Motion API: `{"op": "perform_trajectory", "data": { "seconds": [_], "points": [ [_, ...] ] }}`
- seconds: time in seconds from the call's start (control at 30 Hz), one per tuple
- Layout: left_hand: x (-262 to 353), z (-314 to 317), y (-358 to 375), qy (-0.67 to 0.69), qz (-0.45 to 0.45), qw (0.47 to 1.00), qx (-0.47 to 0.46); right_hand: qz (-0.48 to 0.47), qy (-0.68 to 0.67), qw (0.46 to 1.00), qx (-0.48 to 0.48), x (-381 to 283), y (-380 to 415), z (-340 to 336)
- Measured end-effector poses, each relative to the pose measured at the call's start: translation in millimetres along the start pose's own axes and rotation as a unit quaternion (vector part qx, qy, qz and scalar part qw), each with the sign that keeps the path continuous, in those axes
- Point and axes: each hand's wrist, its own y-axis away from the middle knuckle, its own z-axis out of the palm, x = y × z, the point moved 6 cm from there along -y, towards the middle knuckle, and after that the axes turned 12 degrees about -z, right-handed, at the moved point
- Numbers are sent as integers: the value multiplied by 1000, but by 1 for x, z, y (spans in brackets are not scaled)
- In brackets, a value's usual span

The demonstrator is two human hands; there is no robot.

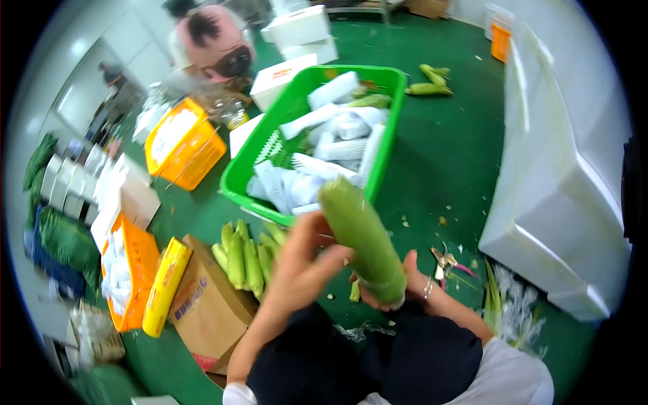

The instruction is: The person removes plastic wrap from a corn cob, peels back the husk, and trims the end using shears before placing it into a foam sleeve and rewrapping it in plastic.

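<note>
A green ear of corn in its husk point(361, 236) slants up in front of me, with a shiny, film-like look near its lower end. My right hand point(405, 287) grips that lower end from below, its fingers partly hidden behind the corn. On the other side, my left hand point(304, 263) is beside the corn's upper half, thumb and fingers apart in a curve; some fingertips are hidden and blurred. Just beyond is a green crate point(253, 165) of pieces in white foam netting point(344, 150). Several husked-in ears point(246, 260) lie left of my left hand.
Pink-handled cutters point(443, 262) lie on the green floor at right, near leaves and clear plastic point(509, 310). White foam boxes point(540, 250) stand along the right. A cardboard box point(209, 304), yellow roll point(167, 287) and orange crates point(192, 158) are left. A person point(212, 40) works behind.
</note>
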Motion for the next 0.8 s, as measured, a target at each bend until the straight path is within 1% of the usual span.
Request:
{"op": "perform_trajectory", "data": {
  "seconds": [0.03, 0.07, 0.1, 0.13, 0.17, 0.2, 0.27, 0.3, 0.33, 0.37, 0.4, 0.47, 0.5, 0.53, 0.57, 0.6, 0.63, 0.67, 0.7, 0.73, 0.77, 0.8],
  "points": [
    [-28, 6, 2, 21, -58, 995, -83, -1, 28, 991, -133, 30, 12, -20],
    [-57, 6, 6, 38, -106, 981, -158, 60, 147, 987, -12, 72, 20, -55],
    [-60, 6, 9, 28, -99, 980, -167, 63, 176, 982, 28, 117, 27, -94],
    [-63, 5, 9, 14, -94, 979, -179, 116, 140, 967, 178, 84, 19, -73],
    [-67, 4, 8, 10, -81, 984, -160, 39, 254, 939, 227, 52, 11, -62],
    [-72, 3, 7, 10, -72, 986, -148, -60, 248, 930, 265, 44, 2, -64],
    [-81, -1, 5, 25, -77, 992, -99, -195, 239, 927, 212, -1, -24, -33],
    [-78, -4, 6, 37, -110, 989, -89, -178, 170, 937, 249, -5, -27, -27],
    [-80, -3, 4, 40, -106, 990, -87, -158, 97, 939, 289, -5, -26, -25],
    [-88, -7, 3, 87, -132, 985, -69, -178, 233, 923, 249, -8, -24, -34],
    [-93, -12, 2, 131, -159, 977, -51, -179, 233, 924, 246, -11, -28, -30],
    [-88, -19, 4, 152, -164, 974, -30, -251, 88, 910, 317, -27, -33, -17],
    [-91, -20, 3, 254, -177, 949, -60, -270, 58, 902, 333, -36, -35, -7],
    [-93, -18, 2, 356, -186, 911, -90, -269, 60, 902, 333, -38, -34, -7],
    [-99, -19, 1, 349, -211, 912, -50, -272, -5, 905, 327, -38, -33, -9],
    [-104, -20, -1, 350, -209, 912, -50, -275, -69, 904, 320, -38, -33, -9],
    [-112, -19, -3, 377, -223, 895, -84, -283, -28, 890, 356, -45, -34, 0],
    [-118, -15, -4, 402, -237, 877, -116, -283, -26, 891, 354, -49, -35, 0],
    [-117, -6, -2, 406, -268, 870, -88, -283, -40, 887, 364, -51, -35, -2],
    [-125, 4, -3, 378, -259, 878, -140, -284, -54, 882, 373, -51, -35, -4],
    [-140, 11, 0, 359, -286, 880, -118, -296, -75, 865, 398, -47, -37, -9],
    [-151, 17, 3, 340, -312, 882, -96, -297, -76, 865, 396, -48, -36, -11]
  ]
}}
